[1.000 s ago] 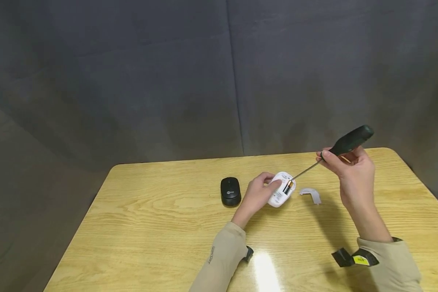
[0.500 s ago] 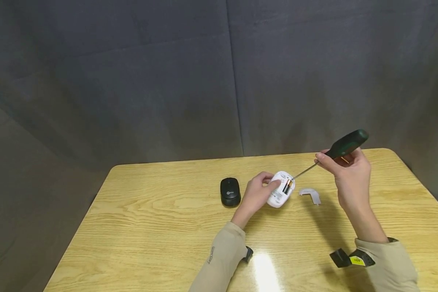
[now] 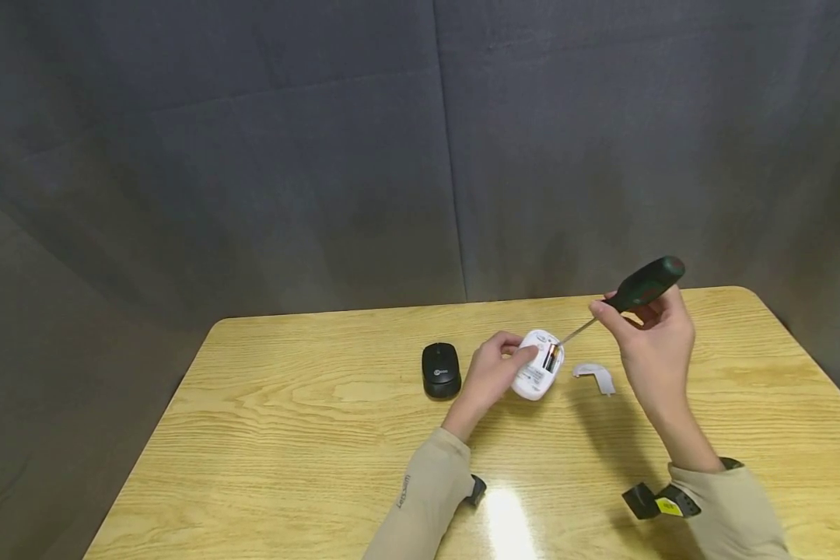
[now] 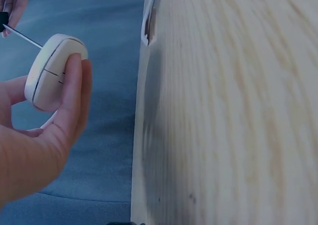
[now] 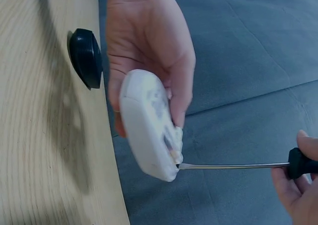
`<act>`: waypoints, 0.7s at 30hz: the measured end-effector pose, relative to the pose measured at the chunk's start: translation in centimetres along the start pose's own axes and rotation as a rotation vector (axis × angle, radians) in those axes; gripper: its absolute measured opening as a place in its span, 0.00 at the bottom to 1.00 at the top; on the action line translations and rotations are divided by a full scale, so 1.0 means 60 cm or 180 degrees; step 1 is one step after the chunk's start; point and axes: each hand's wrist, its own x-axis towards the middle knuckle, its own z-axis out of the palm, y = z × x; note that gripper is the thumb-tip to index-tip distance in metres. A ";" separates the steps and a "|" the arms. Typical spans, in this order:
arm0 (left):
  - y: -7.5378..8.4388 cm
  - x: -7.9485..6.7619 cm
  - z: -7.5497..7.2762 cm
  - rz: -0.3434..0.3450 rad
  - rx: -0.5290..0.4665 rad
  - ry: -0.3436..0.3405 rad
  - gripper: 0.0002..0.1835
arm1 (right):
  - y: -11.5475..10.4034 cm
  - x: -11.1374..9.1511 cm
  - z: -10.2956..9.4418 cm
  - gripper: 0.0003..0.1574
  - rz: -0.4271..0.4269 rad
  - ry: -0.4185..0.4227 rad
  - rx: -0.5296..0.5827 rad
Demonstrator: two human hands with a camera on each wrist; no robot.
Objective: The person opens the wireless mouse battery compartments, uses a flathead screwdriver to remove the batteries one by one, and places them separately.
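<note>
My left hand (image 3: pixel 491 372) grips a white computer mouse (image 3: pixel 530 383), thumb on its underside and fingers behind it. The underside faces up in the head view, and a battery (image 3: pixel 551 358) lies in its uncovered slot. Between thumb and fingers, my right hand (image 3: pixel 654 342) holds a screwdriver (image 3: pixel 647 284) with a dark green handle. The thin metal shaft (image 5: pixel 233 166) slants down to the mouse, its tip right at the end of the battery slot in the right wrist view. In the left wrist view the mouse (image 4: pixel 55 76) is held up off the table.
A curved white battery cover (image 3: pixel 595 376) lies on the wooden table (image 3: pixel 287 435), right of the held mouse. To the left of my left hand stands a black mouse (image 3: pixel 441 370). Grey cloth (image 3: pixel 322 155) hangs behind the table's far edge.
My right hand has shifted left and slightly down with the screwdriver, bringing the handle closer to the mouse. The left hand and the white mouse have barely moved.
</note>
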 end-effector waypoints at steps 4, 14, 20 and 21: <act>0.004 -0.001 0.000 -0.0097 -0.0155 0.0004 0.18 | -0.001 -0.004 0.006 0.20 -0.0167 0.0014 0.0023; 0.003 0.002 0.003 -0.0224 -0.0321 -0.0011 0.19 | 0.001 -0.009 0.013 0.22 -0.0347 -0.0232 0.0067; 0.007 0.000 0.002 -0.0351 -0.0586 -0.0078 0.21 | 0.012 -0.009 0.015 0.10 -0.0481 -0.0563 0.0122; 0.008 0.000 0.002 -0.0345 -0.0581 -0.0096 0.21 | 0.014 -0.009 0.014 0.09 -0.0480 -0.0647 0.0123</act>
